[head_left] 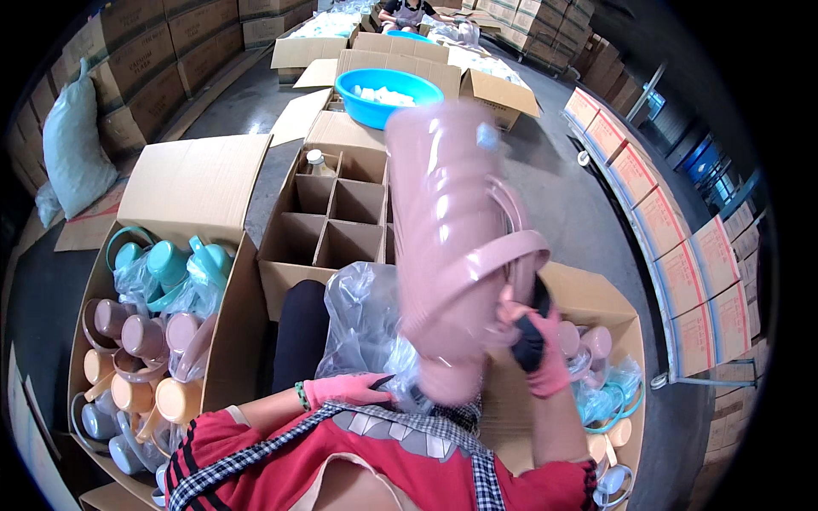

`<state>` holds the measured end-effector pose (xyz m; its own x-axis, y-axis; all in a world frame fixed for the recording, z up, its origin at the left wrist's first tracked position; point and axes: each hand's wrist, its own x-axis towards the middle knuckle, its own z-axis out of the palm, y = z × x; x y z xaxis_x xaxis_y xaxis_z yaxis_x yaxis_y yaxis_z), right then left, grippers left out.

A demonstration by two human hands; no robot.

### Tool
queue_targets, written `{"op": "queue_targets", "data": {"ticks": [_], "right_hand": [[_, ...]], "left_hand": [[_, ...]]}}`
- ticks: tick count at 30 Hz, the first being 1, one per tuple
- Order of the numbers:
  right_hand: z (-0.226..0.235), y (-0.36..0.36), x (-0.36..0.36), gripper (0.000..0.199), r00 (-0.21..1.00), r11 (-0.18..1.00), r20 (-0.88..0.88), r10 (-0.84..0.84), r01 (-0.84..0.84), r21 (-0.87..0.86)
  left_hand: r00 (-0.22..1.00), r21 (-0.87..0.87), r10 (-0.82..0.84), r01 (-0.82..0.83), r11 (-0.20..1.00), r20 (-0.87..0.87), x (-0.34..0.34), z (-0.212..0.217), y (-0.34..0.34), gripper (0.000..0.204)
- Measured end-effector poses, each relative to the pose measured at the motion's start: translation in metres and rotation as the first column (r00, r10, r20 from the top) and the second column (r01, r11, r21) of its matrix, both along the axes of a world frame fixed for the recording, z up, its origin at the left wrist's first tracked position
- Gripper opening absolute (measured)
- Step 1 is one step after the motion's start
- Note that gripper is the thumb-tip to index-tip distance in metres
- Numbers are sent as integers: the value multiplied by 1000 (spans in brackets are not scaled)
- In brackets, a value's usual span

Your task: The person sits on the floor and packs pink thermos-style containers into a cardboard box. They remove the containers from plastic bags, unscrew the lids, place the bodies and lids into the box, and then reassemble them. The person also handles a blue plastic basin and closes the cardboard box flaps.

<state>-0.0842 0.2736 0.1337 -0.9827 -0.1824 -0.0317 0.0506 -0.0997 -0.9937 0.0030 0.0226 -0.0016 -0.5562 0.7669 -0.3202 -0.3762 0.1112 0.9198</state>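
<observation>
1 large dusty-pink flask (443, 230) is held up before the person's chest, slightly tilted, its narrower end down beside a clear plastic bag (358, 311). It is glossy and smooth, with a looped carrying handle (503, 260) and a pale blue spot near the wider end; blur softens its outline. The right hand (534, 345), gloved in pink and black, has its fingers curled in at the handle's lower part; their exact hold is smeared. The left hand (351, 389), in pink, touches the bag; its fingertips are partly lost there, so I cannot tell how tightly they close.

The flask hides part of the divided carton (285, 277), where 1 white-capped bottle (319, 163) stands. The left carton (223, 336) shows 3 teal, 3 pink and 3 orange lids, plus blue ones partly covered. The right carton (588, 281) is partly hidden by the arm. Beyond sits 1 blue basin (362, 113) of white pieces.
</observation>
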Motion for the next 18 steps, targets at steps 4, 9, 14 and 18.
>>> {"op": "queue_targets", "data": {"ticks": [4,9,14,18], "right_hand": [[-64,-54,15,47,937,889,-234,261,-139,436],[-149,-56,59,61,824,687,173,539,-549,476],[-197,-63,75,74,878,689,171,448,-460,561],[-208,-53,65,54,772,548,55,633,-496,674]], "left_hand": [[996,-81,-46,40,996,-74,8,26,-5,42],[946,-352,-19,-102,930,-324,19,58,-28,56],[921,-607,-177,-77,791,-347,8,73,-47,51],[770,-275,100,-342,899,-630,-35,110,-78,28]]}}
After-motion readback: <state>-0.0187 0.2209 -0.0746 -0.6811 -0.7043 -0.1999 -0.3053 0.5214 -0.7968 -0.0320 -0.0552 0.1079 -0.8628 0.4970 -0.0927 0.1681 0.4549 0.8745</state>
